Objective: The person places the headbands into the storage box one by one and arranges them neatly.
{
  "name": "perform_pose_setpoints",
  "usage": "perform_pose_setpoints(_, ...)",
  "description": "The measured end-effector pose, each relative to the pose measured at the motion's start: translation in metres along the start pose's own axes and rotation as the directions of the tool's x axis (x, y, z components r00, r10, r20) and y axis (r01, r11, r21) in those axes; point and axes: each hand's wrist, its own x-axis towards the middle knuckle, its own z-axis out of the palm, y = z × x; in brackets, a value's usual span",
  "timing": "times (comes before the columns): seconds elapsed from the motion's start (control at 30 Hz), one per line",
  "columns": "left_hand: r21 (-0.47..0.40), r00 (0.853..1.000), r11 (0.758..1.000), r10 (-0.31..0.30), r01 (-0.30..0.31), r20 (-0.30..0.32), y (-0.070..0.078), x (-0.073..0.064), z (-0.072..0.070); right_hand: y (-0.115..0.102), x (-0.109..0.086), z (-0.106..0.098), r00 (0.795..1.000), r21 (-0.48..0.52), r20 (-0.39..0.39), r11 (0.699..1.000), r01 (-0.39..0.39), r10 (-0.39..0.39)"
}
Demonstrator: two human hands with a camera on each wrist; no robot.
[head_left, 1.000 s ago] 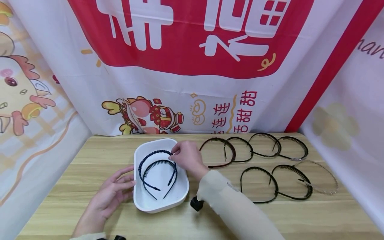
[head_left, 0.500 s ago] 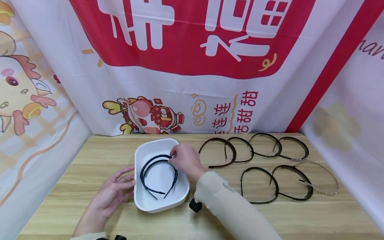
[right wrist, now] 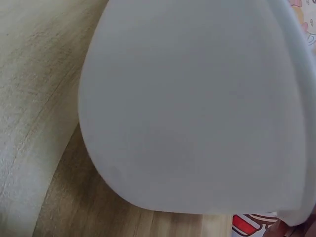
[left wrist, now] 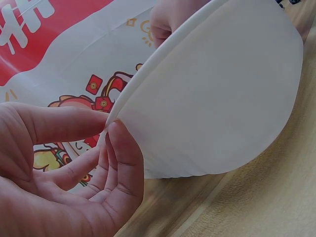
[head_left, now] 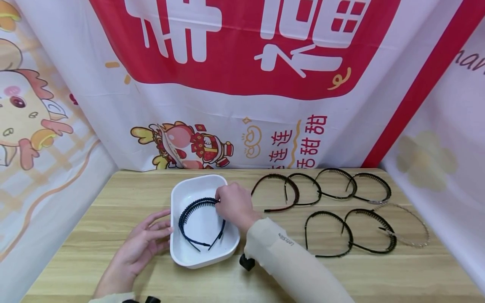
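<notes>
A white plastic box (head_left: pixel 175 252) stands on the table, with two dark headbands inside. My right hand (head_left: pixel 235 206) reaches over its right rim and pinches the dark blue beaded headband (head_left: pixel 180 225) near its upper right part. That headband lies over a black toothed headband (head_left: pixel 198 205), nearly lined up with it. At the box's left side my left hand (head_left: pixel 142 242) pinches the rim between thumb and finger, as the left wrist view shows up close. The outer wall (right wrist: pixel 187 108) fills most of the right wrist view, where the right fingertips are hidden.
On the wooden table (head_left: pixel 94 244), several more headbands lie in two rows to the right: a dark red headband (head_left: pixel 295 191), black toothed ones and a thin clear twisted headband (head_left: pixel 426 231). Printed cloth (head_left: pixel 227 88) hangs behind and on both sides.
My right hand has lowered the dark blue headband slightly, toward the box's floor, until it nearly lines up with the black one. My left hand stays at the box's left rim.
</notes>
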Motion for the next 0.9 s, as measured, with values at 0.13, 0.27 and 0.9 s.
perform_pose_setpoints(0.13,0.003,1.0,1.0,-0.007,0.007,-0.003,0.0006,-0.0003,0.0004,0.0003,0.0004,0.0032,0.999,-0.074,0.014,0.997,0.029,-0.028)
perform_pose_setpoints(0.27,0.007,1.0,1.0,-0.014,0.014,-0.003,0.0012,-0.0005,0.0006,0.001,0.0,0.0071,0.998,-0.125,0.005,0.99,0.062,-0.062)
perform_pose_setpoints(0.9,0.014,1.0,1.0,-0.009,0.009,-0.001,0.0011,-0.0009,0.0014,0.0007,-0.0065,0.0024,0.998,-0.019,-0.065,1.0,0.013,-0.014)
